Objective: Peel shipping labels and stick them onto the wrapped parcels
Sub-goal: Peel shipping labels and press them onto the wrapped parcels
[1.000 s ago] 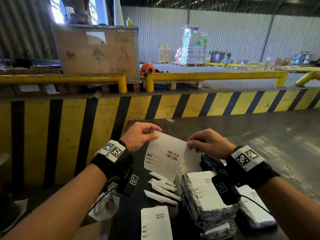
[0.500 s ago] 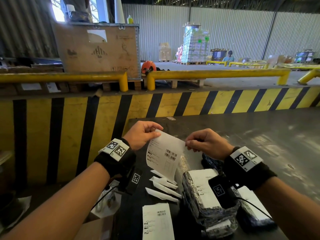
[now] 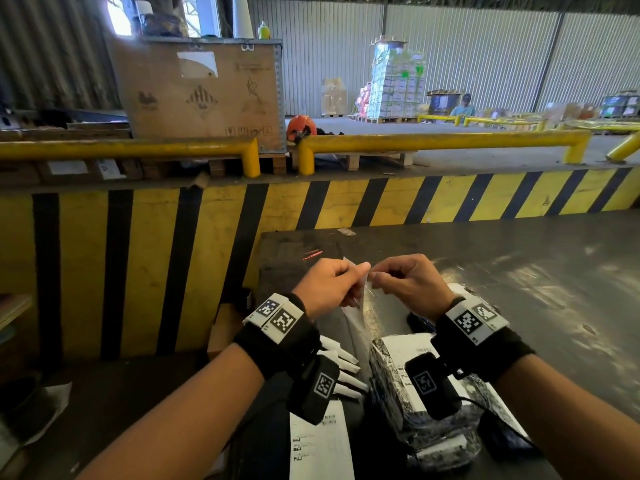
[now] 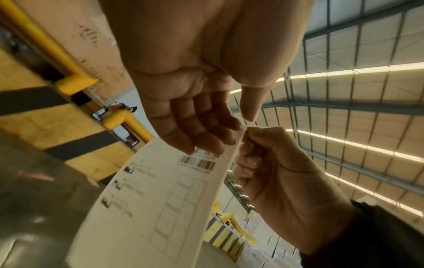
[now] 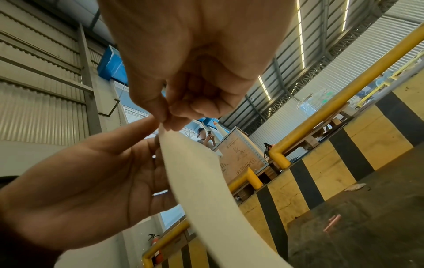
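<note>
I hold a white shipping label [image 3: 357, 308] up over the table, edge-on in the head view. My left hand [image 3: 346, 276] pinches its top corner between thumb and fingers. My right hand [image 3: 382, 277] pinches the same corner from the other side, its fingers curled. The left wrist view shows the label's printed face [image 4: 160, 190] with a barcode. Its blank back [image 5: 201, 181] fills the right wrist view. Below my hands lies a parcel [image 3: 391, 393] wrapped in dark film, with a label stuck on top. A second parcel [image 3: 498, 431] lies to its right, mostly hidden by my wrist.
Another printed label [image 3: 318, 441] lies flat near the front edge of the dark table [image 3: 519, 271]. Several white paper strips [image 3: 343, 368] lie left of the parcels. A yellow-and-black striped barrier [image 3: 346, 206] runs behind the table. A cardboard box [image 3: 225, 327] sits below at the left.
My hands have come together at one top corner of the label. The label has turned from facing me to edge-on and hangs down between my hands.
</note>
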